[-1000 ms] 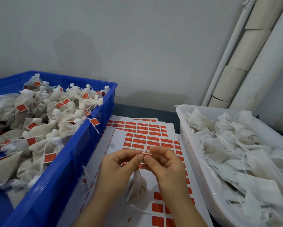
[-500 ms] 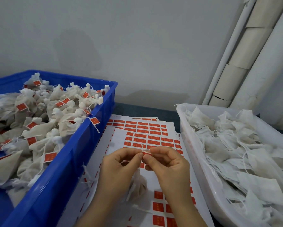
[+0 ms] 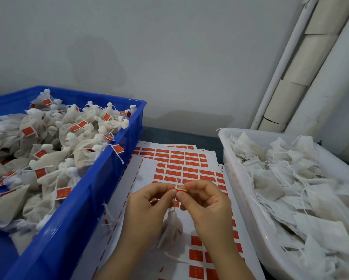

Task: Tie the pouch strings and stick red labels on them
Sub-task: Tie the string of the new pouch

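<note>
We see a dim, flat, bluish light with no glare. A soft, blurred shadow sits on the grey wall (image 3: 169, 57) at about 10 o'clock, and a fainter one runs along its foot above the tabletop (image 3: 181, 136). Wide-angle distortion bends the pipes (image 3: 302, 63) at 2 o'clock and stretches the blue crate (image 3: 72, 223) at 8 o'clock. The sticker sheets (image 3: 185, 164) look fairly sharp, though their print stays unreadable; the lower corners go softer.

Plain grey wall (image 3: 169, 57); white pipes (image 3: 302, 63) lean at right.
</note>
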`<state>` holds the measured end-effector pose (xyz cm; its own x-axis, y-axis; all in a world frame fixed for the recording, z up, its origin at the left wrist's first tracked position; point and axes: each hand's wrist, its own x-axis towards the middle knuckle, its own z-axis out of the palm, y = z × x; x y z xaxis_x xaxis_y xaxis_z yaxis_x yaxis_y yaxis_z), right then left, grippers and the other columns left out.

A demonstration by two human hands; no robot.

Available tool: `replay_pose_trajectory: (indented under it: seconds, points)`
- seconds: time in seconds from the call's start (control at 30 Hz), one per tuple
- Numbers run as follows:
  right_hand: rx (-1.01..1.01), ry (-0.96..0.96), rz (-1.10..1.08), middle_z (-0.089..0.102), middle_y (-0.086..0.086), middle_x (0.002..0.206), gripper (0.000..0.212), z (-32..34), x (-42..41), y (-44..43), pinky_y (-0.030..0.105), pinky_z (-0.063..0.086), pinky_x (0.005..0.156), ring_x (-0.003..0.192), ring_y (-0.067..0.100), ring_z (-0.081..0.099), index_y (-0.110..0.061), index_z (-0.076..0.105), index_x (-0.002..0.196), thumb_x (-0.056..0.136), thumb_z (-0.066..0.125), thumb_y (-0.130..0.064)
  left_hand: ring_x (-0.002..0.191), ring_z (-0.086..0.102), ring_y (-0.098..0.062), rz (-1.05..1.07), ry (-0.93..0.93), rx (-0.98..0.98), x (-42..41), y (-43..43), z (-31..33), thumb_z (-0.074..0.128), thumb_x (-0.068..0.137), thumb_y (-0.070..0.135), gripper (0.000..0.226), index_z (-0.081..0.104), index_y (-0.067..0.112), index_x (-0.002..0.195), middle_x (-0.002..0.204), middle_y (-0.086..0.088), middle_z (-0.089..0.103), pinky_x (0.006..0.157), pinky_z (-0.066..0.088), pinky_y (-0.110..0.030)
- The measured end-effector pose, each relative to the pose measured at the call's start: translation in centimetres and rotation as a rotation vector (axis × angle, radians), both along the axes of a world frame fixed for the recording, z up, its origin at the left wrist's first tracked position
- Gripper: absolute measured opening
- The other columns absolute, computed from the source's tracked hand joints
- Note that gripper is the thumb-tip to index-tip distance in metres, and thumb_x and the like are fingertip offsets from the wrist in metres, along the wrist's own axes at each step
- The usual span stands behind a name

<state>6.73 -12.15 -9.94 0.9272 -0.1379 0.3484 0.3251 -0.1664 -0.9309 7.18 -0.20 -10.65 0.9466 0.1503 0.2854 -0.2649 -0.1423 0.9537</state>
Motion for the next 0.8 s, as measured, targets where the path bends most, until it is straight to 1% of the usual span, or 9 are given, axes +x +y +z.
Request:
replay_pose_trajectory:
  seconds: [0.1, 0.17, 0.27, 0.33, 0.4, 0.53, 0.7, 0.8]
  points:
    - [-0.011, 0.006, 0.015, 0.068, -0.025, 0.079, 0.016, -0.07, 0.11, 0.12, 0.010, 0.051, 0.061, 0.078, 0.001, 0.067, -0.028, 0.062, 0.079, 0.076, 0.073, -0.016, 0.073, 0.064, 0.006, 0.004, 0.008, -0.005, 0.01, 0.07, -0.01, 0.064, 0.080, 0.015, 0.019, 0.065, 0.035, 0.079, 0.073, 0.021, 0.067, 0.057, 0.047, -0.004]
    - [-0.016, 0.013, 0.023, 0.068, -0.025, 0.080, 0.016, -0.11, 0.16, 0.13, 0.010, 0.052, 0.063, 0.079, 0.000, 0.066, -0.028, 0.061, 0.080, 0.077, 0.072, -0.016, 0.075, 0.064, 0.005, 0.001, 0.017, -0.003, 0.03, 0.09, -0.07, 0.064, 0.081, 0.015, 0.018, 0.065, 0.033, 0.081, 0.077, 0.018, 0.068, 0.059, 0.048, -0.004]
    - [-0.025, 0.007, 0.005, 0.067, -0.028, 0.080, 0.016, -0.13, 0.14, 0.17, 0.006, 0.049, 0.063, 0.081, -0.003, 0.065, -0.028, 0.061, 0.080, 0.077, 0.072, -0.018, 0.076, 0.064, 0.005, 0.004, 0.022, -0.015, 0.00, 0.00, -0.05, 0.063, 0.080, 0.016, 0.018, 0.064, 0.034, 0.082, 0.079, 0.018, 0.067, 0.058, 0.048, -0.004]
    - [-0.022, -0.016, -0.022, 0.066, -0.030, 0.079, 0.017, -0.14, 0.11, 0.22, 0.004, 0.048, 0.062, 0.081, -0.005, 0.064, -0.029, 0.061, 0.078, 0.076, 0.073, -0.017, 0.074, 0.066, 0.001, 0.014, 0.022, -0.027, -0.03, -0.16, 0.02, 0.063, 0.080, 0.016, 0.018, 0.063, 0.034, 0.082, 0.079, 0.018, 0.067, 0.059, 0.048, -0.005]
    - [-0.029, -0.046, -0.050, 0.067, -0.028, 0.079, 0.019, -0.11, 0.09, 0.22, 0.005, 0.049, 0.063, 0.080, -0.004, 0.065, -0.030, 0.062, 0.077, 0.074, 0.075, -0.017, 0.074, 0.066, -0.004, 0.019, 0.025, -0.043, -0.10, -0.35, 0.09, 0.063, 0.081, 0.016, 0.019, 0.063, 0.035, 0.082, 0.080, 0.018, 0.067, 0.060, 0.049, -0.004]
    - [-0.053, -0.084, -0.069, 0.068, -0.027, 0.078, 0.021, 0.03, -0.07, 0.03, 0.008, 0.051, 0.064, 0.077, -0.003, 0.066, -0.031, 0.063, 0.076, 0.071, 0.077, -0.017, 0.077, 0.067, -0.008, 0.019, 0.033, -0.068, -0.29, -0.46, 0.18, 0.064, 0.079, 0.017, 0.020, 0.063, 0.037, 0.079, 0.080, 0.018, 0.068, 0.063, 0.051, -0.006]
    - [-0.008, -0.064, -0.074, 0.070, -0.020, 0.080, 0.024, 0.24, -0.01, -0.04, 0.012, 0.053, 0.063, 0.076, 0.002, 0.068, -0.028, 0.063, 0.081, 0.068, 0.079, -0.015, 0.075, 0.067, -0.008, 0.043, 0.038, -0.097, -0.28, -0.32, 0.30, 0.064, 0.078, 0.018, 0.019, 0.064, 0.037, 0.077, 0.078, 0.018, 0.068, 0.063, 0.052, -0.008]
    - [0.017, -0.042, -0.083, 0.069, -0.022, 0.081, 0.024, 0.36, 0.01, -0.11, 0.011, 0.053, 0.062, 0.076, 0.000, 0.068, -0.027, 0.062, 0.082, 0.069, 0.079, -0.017, 0.076, 0.067, -0.008, 0.042, 0.055, -0.101, -0.22, -0.21, 0.43, 0.064, 0.078, 0.019, 0.018, 0.064, 0.037, 0.077, 0.079, 0.019, 0.068, 0.064, 0.052, -0.008]
